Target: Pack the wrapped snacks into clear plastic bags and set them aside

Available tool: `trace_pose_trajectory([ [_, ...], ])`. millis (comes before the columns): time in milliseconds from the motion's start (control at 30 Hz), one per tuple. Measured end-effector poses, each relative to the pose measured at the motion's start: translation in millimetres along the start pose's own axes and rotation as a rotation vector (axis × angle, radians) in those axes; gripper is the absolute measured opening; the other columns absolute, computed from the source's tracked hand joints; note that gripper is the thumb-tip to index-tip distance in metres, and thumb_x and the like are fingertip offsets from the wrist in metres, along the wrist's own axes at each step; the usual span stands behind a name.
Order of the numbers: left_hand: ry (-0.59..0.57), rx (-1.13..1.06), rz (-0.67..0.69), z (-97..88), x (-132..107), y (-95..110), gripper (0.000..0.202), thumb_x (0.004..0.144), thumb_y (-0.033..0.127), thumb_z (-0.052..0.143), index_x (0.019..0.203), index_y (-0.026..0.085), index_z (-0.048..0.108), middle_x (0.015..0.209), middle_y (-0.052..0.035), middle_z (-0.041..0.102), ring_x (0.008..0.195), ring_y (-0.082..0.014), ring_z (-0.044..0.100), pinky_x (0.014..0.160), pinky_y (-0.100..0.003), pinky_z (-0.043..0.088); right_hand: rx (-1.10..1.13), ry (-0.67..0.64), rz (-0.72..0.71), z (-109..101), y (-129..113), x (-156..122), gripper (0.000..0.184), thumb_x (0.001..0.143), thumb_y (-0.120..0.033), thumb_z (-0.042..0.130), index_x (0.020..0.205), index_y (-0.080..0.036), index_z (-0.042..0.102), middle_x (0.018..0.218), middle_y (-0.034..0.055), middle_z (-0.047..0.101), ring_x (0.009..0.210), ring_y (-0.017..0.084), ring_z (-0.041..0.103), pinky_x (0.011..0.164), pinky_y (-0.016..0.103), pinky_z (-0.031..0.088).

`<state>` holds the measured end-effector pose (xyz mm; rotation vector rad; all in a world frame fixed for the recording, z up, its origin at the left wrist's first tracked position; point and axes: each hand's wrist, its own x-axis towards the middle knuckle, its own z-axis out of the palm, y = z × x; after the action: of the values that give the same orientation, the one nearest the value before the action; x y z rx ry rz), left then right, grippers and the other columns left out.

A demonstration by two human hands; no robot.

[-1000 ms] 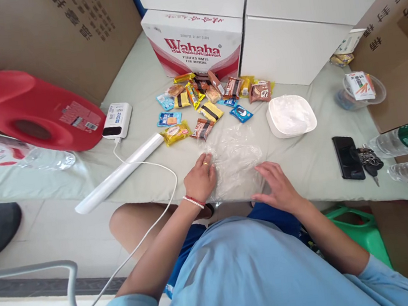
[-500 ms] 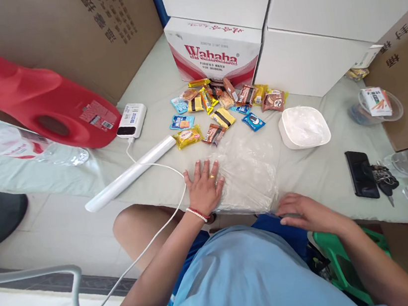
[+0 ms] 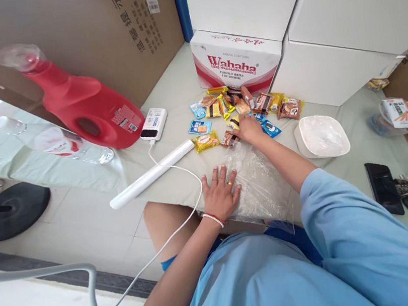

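My left hand (image 3: 220, 194) lies flat with its fingers spread, pressing the left side of a clear plastic bag (image 3: 259, 186) onto the cloth-covered table. A ring and a beaded bracelet show on it. My right hand (image 3: 250, 129) reaches across the bag into a loose pile of wrapped snacks. Its bent fingers and thumb close around a yellow snack packet (image 3: 233, 122) with a black stripe, partly hidden under the hand. Beside the thumb is a brown snack packet (image 3: 229, 139). A blue packet (image 3: 270, 128) lies to the right, and a yellow biscuit packet (image 3: 206, 141) to the left.
A white plastic tub (image 3: 321, 136) stands to the right. At left are a white tube (image 3: 152, 174), a corded white device (image 3: 153, 124), a red jug (image 3: 89, 108) and a water bottle (image 3: 56, 142). A Wahaha carton (image 3: 233, 64) stands behind; a phone (image 3: 383, 188) lies far right.
My right hand has moved from the bag's lower right corner up and forward to the snack pile. My left hand stays on the bag. The whole view has shifted somewhat.
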<state>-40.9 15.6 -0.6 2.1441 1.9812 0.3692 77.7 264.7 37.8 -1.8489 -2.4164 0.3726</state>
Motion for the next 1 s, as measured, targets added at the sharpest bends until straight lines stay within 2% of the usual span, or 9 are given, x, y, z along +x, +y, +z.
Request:
trace_pose_trajectory([
  [100, 0.008, -0.014, 0.006, 0.1, 0, 0, 0.055, 0.102, 0.049, 0.042, 0.154, 0.031, 0.050, 0.166, -0.0128, 0.039, 0.155, -0.0393, 0.030, 0.122, -0.073, 0.012, -0.049, -0.012, 0.054, -11, 8, 3, 0.053, 0.086, -0.035, 0.076, 0.128, -0.005, 0.064, 0.128, 0.0264, 0.066, 0.123, 0.038, 0.057, 0.102, 0.044, 0.047],
  [167, 0.014, -0.010, 0.005, 0.1, -1, 0, 0.055, 0.102, 0.048, 0.043, 0.153, 0.030, 0.051, 0.166, -0.0126, 0.039, 0.155, -0.0389, 0.030, 0.123, -0.071, 0.014, -0.026, -0.012, 0.074, -24, 8, 10, 0.050, 0.084, -0.039, 0.076, 0.122, -0.008, 0.067, 0.123, 0.0237, 0.069, 0.117, 0.037, 0.062, 0.099, 0.043, 0.050],
  [300, 0.027, 0.029, 0.002, -0.5, -1, 1, 0.054, 0.103, 0.049, 0.043, 0.153, 0.030, 0.051, 0.166, -0.0107, 0.041, 0.156, -0.0370, 0.030, 0.124, -0.068, 0.017, 0.145, 0.027, 0.068, -37, -26, 44, 0.051, 0.092, -0.052, 0.063, 0.123, -0.012, 0.067, 0.120, 0.0189, 0.071, 0.114, 0.034, 0.066, 0.098, 0.042, 0.052],
  [500, 0.028, 0.045, 0.004, 0.1, -2, 0, 0.054, 0.103, 0.049, 0.043, 0.153, 0.031, 0.051, 0.165, -0.0091, 0.041, 0.155, -0.0358, 0.032, 0.124, -0.067, 0.020, 0.174, -0.034, 0.203, -3, -100, 105, 0.059, 0.093, -0.049, 0.065, 0.135, -0.007, 0.062, 0.141, 0.0248, 0.059, 0.132, 0.036, 0.057, 0.104, 0.046, 0.049],
  [633, 0.020, 0.053, 0.011, 1.0, -2, -2, 0.054, 0.103, 0.048, 0.041, 0.153, 0.029, 0.050, 0.166, -0.0097, 0.040, 0.155, -0.0367, 0.031, 0.123, -0.068, 0.020, 0.094, 0.014, 0.256, 11, -118, 110, 0.053, 0.097, -0.029, 0.060, 0.143, -0.002, 0.056, 0.148, 0.0311, 0.052, 0.139, 0.038, 0.049, 0.107, 0.053, 0.045],
  [700, 0.014, 0.054, 0.011, 1.0, -2, -2, 0.054, 0.103, 0.048, 0.040, 0.153, 0.029, 0.050, 0.166, -0.0101, 0.040, 0.155, -0.0370, 0.031, 0.122, -0.068, 0.020, 0.081, -0.030, 0.206, 5, -113, 101, 0.048, 0.094, -0.019, 0.060, 0.140, -0.003, 0.058, 0.145, 0.0286, 0.056, 0.137, 0.037, 0.051, 0.109, 0.052, 0.044],
  [800, 0.012, 0.044, 0.016, 0.5, -1, -1, 0.055, 0.103, 0.048, 0.041, 0.153, 0.028, 0.050, 0.166, -0.0103, 0.041, 0.155, -0.0368, 0.031, 0.123, -0.068, 0.020, 0.071, -0.135, 0.063, -18, -86, 71, 0.051, 0.087, -0.015, 0.067, 0.136, -0.005, 0.060, 0.136, 0.0224, 0.064, 0.128, 0.033, 0.060, 0.107, 0.043, 0.045],
  [900, 0.020, 0.031, 0.016, 0.2, -1, -1, 0.056, 0.103, 0.048, 0.041, 0.154, 0.027, 0.049, 0.166, -0.0104, 0.040, 0.155, -0.0369, 0.030, 0.123, -0.068, 0.018, 0.082, -0.117, -0.065, -47, -41, 22, 0.060, 0.080, -0.017, 0.075, 0.137, -0.008, 0.059, 0.131, 0.0164, 0.068, 0.119, 0.028, 0.063, 0.103, 0.037, 0.047],
  [1000, 0.019, 0.022, 0.016, 0.4, -1, -1, 0.055, 0.103, 0.048, 0.041, 0.153, 0.027, 0.050, 0.166, -0.0108, 0.039, 0.156, -0.0369, 0.029, 0.123, -0.069, 0.017, 0.216, -0.074, -0.284, -69, 8, -42, 0.064, 0.078, -0.021, 0.077, 0.139, -0.014, 0.058, 0.130, 0.0109, 0.068, 0.115, 0.028, 0.064, 0.102, 0.038, 0.049],
])
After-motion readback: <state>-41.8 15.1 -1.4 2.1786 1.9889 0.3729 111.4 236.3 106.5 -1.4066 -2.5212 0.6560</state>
